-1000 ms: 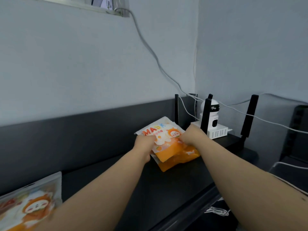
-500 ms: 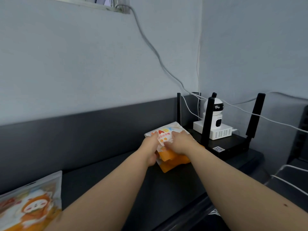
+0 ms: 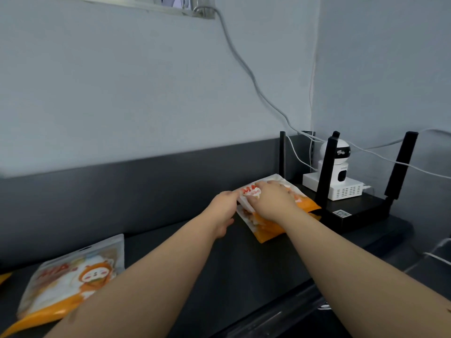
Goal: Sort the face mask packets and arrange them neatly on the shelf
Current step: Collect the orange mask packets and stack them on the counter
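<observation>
- A shiny, crinkly plastic face mask packet (image 3: 70, 281), white on top and orange at the bottom with a cartoon face, lay flat on the near left part of the shelf.
- Beside its far left edge, a tiny orange corner (image 3: 4, 277) of something peeked in, too little to tell what it was.
- The shelf was a long, flat, dark grey shelf (image 3: 246, 269) with a smooth, dull top and a straight front edge.
- Between the near packet and the far pile there was a wide bare stretch of shelf.
- Two bare arms reached forward over that bare stretch.
- The left hand (image 3: 223, 212) sat at the left edge of the far pile, with fingers loosely curled; whether they pinched the edge could not be told.
- The right hand (image 3: 271, 201) lay palm down on top of the pile, fingers spread flat and pressing, not gripping.
- The pile was a small stack of shiny white and orange mask packets (image 3: 271, 230), lying flat and a bit uneven at the edges.
- Just beside the stack on the right stood a flat black box router (image 3: 353, 213) with tall stick antennas.
- Behind it sat a round white camera (image 3: 338, 162) on a white box.
- Thin grey wires (image 3: 244, 69) ran down the smooth pale wall.
</observation>
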